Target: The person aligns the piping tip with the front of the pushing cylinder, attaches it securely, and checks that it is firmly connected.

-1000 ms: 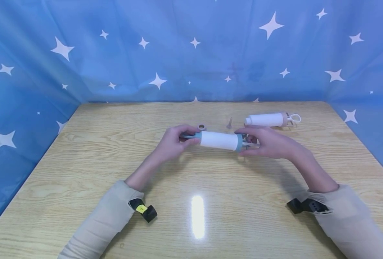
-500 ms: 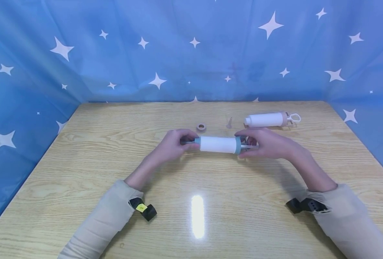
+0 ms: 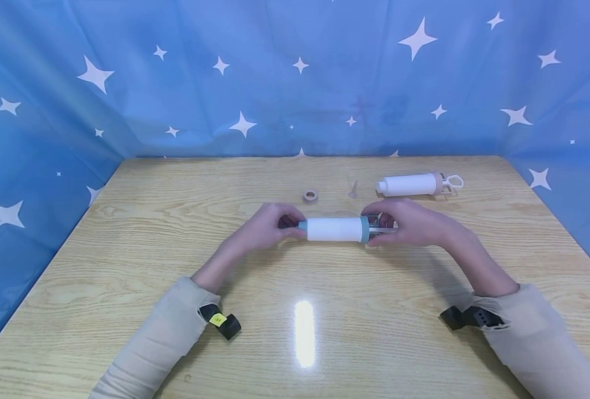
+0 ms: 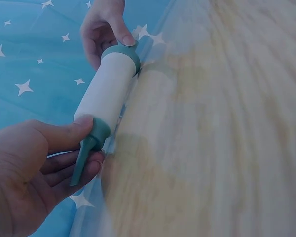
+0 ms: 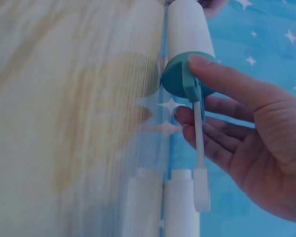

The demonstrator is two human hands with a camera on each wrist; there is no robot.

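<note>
A white icing syringe [image 3: 335,229] with teal ends lies crosswise between both hands; I cannot tell whether it touches the table. My left hand [image 3: 267,227] pinches its teal nozzle end, thumb on top. In the left wrist view the slim teal nozzle [image 4: 81,163] points down across the fingers. My right hand [image 3: 413,223] grips the teal cap [image 5: 176,78] at the other end, its thumb pressed on the cap's finger grip. Out of that cap sticks the white plunger rod [image 5: 200,143], its handle seen edge-on in the right wrist view.
Behind the hands on the wooden table [image 3: 175,188] lie a pinkish ring [image 3: 310,195] and a small pinkish nozzle [image 3: 353,190]. A second white syringe [image 3: 408,185] with a pink cap and looped handle lies at the back right. A blue starry curtain [image 3: 295,83] borders the table.
Both hands have brought the syringe slightly toward the person and levelled it, so the pinkish ring behind it now shows whole. The grips look the same.
</note>
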